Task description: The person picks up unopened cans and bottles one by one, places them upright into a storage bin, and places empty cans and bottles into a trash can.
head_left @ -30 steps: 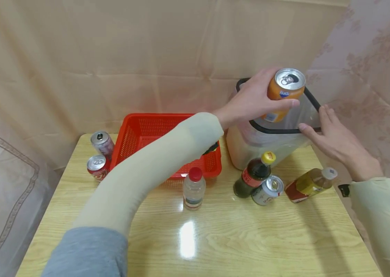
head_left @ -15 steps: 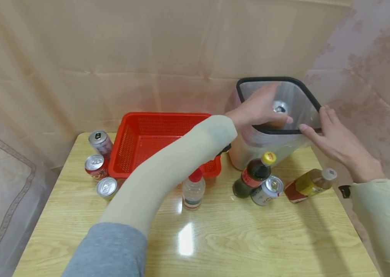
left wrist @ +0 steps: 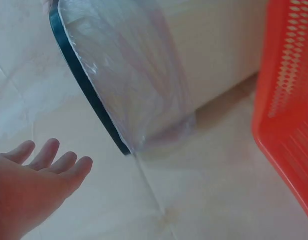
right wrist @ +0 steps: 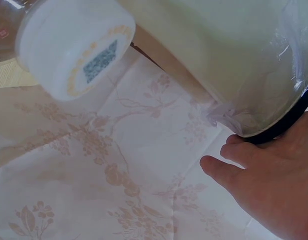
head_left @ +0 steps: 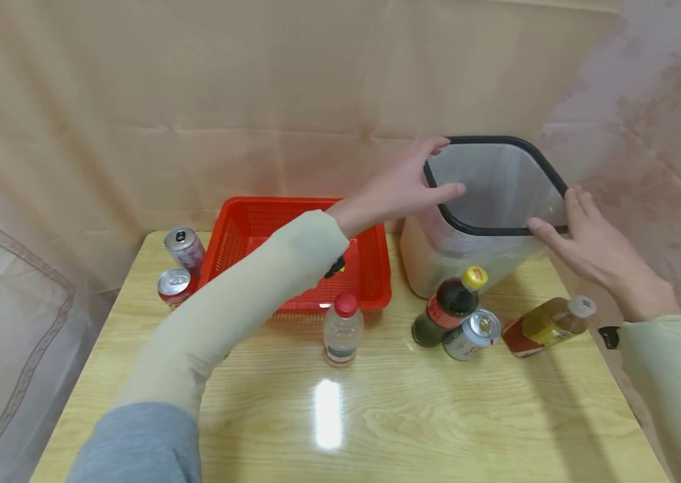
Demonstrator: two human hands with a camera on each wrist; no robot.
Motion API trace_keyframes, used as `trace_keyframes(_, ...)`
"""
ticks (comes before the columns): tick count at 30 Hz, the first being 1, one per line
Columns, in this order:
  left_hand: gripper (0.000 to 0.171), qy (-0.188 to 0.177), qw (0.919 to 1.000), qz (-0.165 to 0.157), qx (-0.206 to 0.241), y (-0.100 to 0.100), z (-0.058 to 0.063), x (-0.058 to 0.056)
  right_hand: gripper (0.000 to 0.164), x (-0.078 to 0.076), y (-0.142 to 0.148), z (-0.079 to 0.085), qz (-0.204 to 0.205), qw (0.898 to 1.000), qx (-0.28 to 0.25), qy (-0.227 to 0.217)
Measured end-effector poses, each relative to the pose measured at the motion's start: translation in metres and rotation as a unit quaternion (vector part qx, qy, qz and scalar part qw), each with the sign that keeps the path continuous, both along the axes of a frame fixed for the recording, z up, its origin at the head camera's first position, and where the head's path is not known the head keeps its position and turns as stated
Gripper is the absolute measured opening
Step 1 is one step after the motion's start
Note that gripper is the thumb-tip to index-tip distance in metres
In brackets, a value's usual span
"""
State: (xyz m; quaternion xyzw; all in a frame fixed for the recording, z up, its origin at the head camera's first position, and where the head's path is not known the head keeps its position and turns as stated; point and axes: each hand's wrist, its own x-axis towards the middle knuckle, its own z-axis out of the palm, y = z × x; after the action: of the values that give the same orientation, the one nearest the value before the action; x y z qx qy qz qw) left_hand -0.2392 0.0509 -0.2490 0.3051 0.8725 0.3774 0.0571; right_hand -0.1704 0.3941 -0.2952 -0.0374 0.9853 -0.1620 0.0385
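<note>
A bin lined with a clear plastic bag and edged with a black rim stands at the back right. At its left side, my left hand is held up with thumb and fingers spread apart, gripping nothing. The left wrist view shows those fingers stretched out beside the bin's rim. My right hand rests on the front right corner of the rim, its fingers straight along the edge. The bin's floor is hidden from the head view.
A red basket sits left of the bin, partly behind the left arm. In front stand a clear red-capped bottle, a cola bottle, a white can and a tea bottle. Cans stand at the left.
My left hand lowered an orange Fanta can into the bin, let go of it and drew back up to the left. The can is out of sight now. My right hand stayed on the rim.
</note>
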Motion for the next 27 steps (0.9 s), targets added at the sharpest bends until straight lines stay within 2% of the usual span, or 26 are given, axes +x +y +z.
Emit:
trace_keyframes(3,0.083,-0.003,1.0,0.002,0.007,-0.019,-0.004,0.003,0.094,0.0,0.002,0.0,0.001,1.0,-0.002,0.005)
trace_keyframes(9,0.082,0.001,0.9995,0.029,0.008,-0.057,-0.007,0.008,0.094,-0.002,0.002,-0.001,0.005,1.0,-0.002,0.011)
trace_keyframes(16,0.082,0.033,0.9973,0.065,-0.004,-0.103,-0.008,0.015,0.094,-0.004,-0.001,-0.003,0.008,1.0,0.001,0.002)
trace_keyframes(21,0.082,0.051,0.9962,0.07,-0.001,-0.129,-0.013,0.024,0.094,-0.005,0.0,-0.003,0.01,1.0,0.0,0.003)
trace_keyframes(27,0.084,0.076,0.9946,0.068,-0.023,-0.155,-0.024,0.036,0.094,-0.007,0.003,-0.002,0.008,1.0,0.001,0.001)
